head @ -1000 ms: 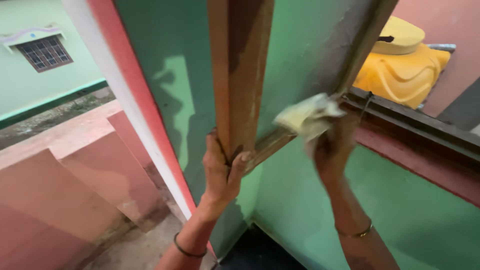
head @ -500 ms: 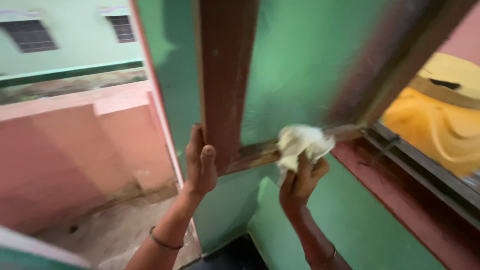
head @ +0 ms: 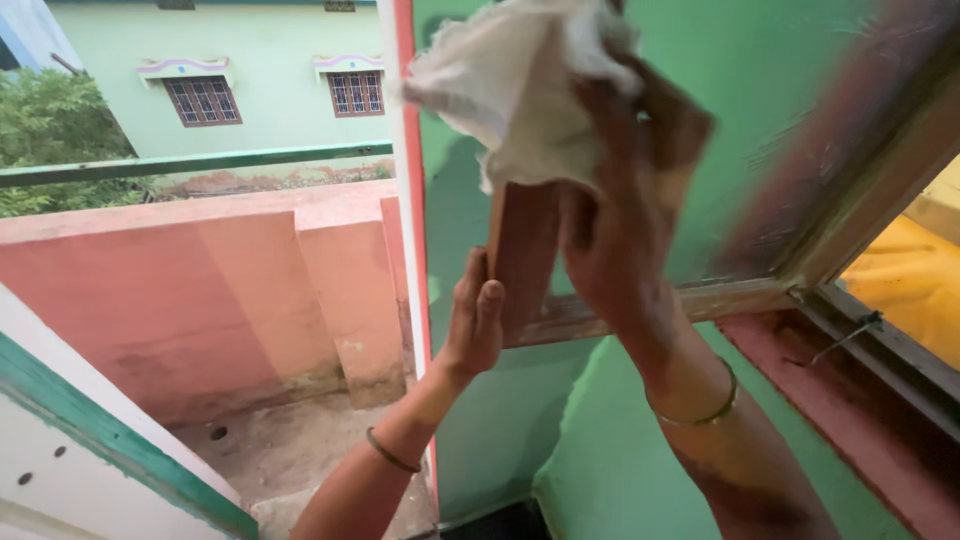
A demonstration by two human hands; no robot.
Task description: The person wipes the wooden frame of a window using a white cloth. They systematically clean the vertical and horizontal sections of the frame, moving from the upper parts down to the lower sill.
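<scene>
Fingers [head: 492,300] of the left hand [head: 475,325] are curled around the lower edge of the brown wooden shutter [head: 525,260], gripping it near the middle of the frame, thumb side toward the camera. The right hand [head: 625,200], higher and just right of centre, has its fingers closed on a crumpled white cloth [head: 510,85], pressing it against the upright of the shutter at the top centre of the picture. The cloth bunches out to the left of that hand and covers the wood there. Each wrist wears a thin bangle [head: 390,452]. The shutter's bottom rail runs right from the left hand to the window frame [head: 850,200] at the right edge, where a yellow tank [head: 900,290] shows through the opening. Behind the shutter is a green wall [head: 600,450]. In the left half of the frame lie a pink parapet [head: 200,280] and, above it, a pale green house [head: 270,80] with two barred windows.
</scene>
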